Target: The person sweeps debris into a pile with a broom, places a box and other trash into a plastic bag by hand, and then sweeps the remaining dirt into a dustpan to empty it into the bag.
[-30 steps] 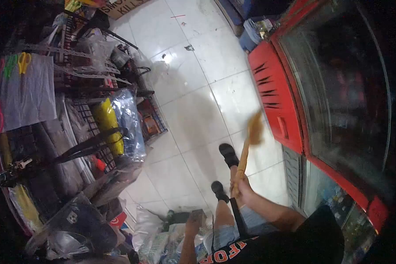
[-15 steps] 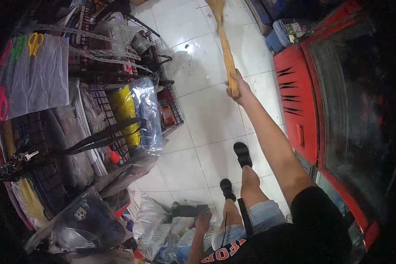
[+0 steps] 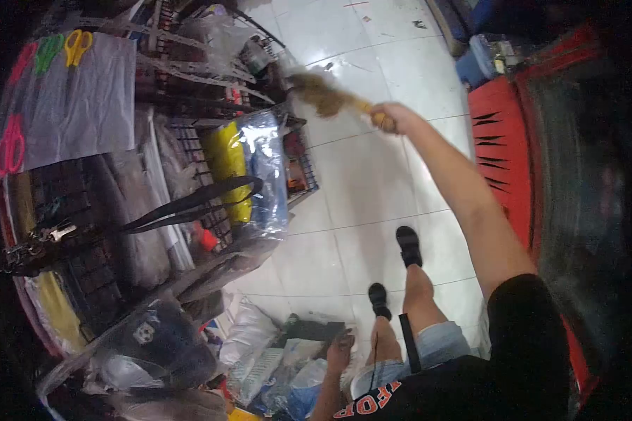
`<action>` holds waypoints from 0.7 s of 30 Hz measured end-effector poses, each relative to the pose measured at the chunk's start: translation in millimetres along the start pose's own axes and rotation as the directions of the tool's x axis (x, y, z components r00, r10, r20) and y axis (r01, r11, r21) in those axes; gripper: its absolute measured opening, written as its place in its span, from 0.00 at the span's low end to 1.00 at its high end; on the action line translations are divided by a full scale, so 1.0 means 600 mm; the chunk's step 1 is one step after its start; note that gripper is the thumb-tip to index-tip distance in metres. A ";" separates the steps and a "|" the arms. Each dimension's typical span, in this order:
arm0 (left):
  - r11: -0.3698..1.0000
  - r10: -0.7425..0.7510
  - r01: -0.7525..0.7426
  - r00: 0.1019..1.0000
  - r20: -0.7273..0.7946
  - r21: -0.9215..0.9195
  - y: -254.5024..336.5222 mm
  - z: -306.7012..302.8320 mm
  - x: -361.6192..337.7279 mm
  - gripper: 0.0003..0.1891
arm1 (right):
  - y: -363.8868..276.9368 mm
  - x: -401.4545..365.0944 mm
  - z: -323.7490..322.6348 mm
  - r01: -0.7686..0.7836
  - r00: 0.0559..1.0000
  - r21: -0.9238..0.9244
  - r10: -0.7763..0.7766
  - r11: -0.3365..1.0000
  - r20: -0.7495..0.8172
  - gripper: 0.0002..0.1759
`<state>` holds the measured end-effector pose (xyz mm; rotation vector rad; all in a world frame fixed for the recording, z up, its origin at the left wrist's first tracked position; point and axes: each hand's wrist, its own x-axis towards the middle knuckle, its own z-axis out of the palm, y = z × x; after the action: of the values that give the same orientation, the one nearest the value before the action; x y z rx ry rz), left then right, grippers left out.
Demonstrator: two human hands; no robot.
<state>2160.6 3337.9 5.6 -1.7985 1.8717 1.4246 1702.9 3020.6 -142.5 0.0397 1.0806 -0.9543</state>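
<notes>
My right hand (image 3: 393, 118) is closed round the yellow handle of a broom (image 3: 321, 95), out in front of me over the white tiled floor. The broom's brown bristles, blurred by motion, point left towards the foot of the wire racks. Low in the view, my left hand (image 3: 340, 349) hangs beside my leg, close to plastic-wrapped goods (image 3: 284, 372). Its fingers are small and dark, and their grip cannot be made out.
Wire racks (image 3: 303, 165) with packaged goods and hanging scissors (image 3: 78, 48) stand on the left. A black strap (image 3: 189, 203) juts out from them. On the right are a red panel (image 3: 498, 140) and a blue container (image 3: 479, 63).
My right hand has swung the broom from pointing up the view to pointing left, towards the racks. The view has shifted, so the racks and my feet appear further right.
</notes>
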 end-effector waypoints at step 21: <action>0.974 -0.014 0.002 0.999 -0.051 -0.228 -0.023 0.017 0.002 0.14 | 0.245 -0.362 -0.085 -0.415 0.907 -0.171 0.392 0.894 -0.156 0.13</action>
<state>2167.4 3346.9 -7.5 -1.9594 1.7848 1.6649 1736.7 3273.4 -63.2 0.1521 1.2148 -0.4680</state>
